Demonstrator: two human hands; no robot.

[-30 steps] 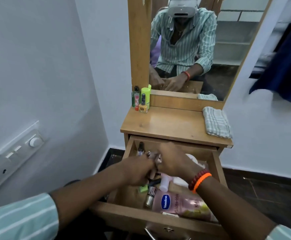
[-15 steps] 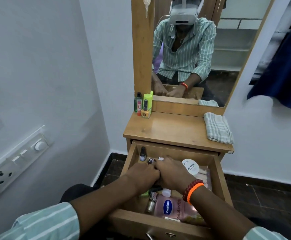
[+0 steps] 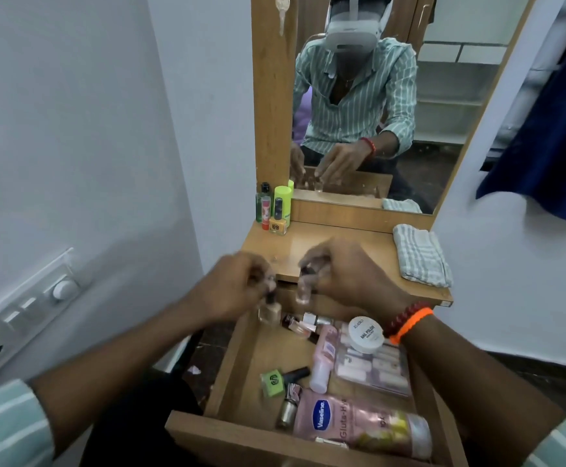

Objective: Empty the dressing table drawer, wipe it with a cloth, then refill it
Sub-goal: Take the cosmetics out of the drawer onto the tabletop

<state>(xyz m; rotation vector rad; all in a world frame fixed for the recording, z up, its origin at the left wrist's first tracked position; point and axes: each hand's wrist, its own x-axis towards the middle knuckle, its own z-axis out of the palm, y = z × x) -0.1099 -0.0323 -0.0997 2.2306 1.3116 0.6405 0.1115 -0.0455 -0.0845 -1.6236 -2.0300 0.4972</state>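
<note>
My left hand is raised above the back left corner of the open wooden drawer, fingers pinched shut on the dark cap of a small beige nail polish bottle that hangs below it. My right hand is level with it, just beside, fingers closed round the black cap of a small clear glass bottle. Both are blurred, so I cannot tell how the fingers sit on the caps.

The drawer is pulled out below the wooden bench and is far from empty. At its back lie several small bottles. Further forward are a white round jar labelled nail polish resting on a clear flat pack of pale pieces, a pale pink tube, a green square bottle with a black cap, a small metallic bottle and, along the front, a large pink Vaseline lotion bottle lying on its side.

On the bench, a cluster of small bottles stands in the back left corner against the mirror, and a folded grey checked cloth lies at the right edge, well apart from my hands.
</note>
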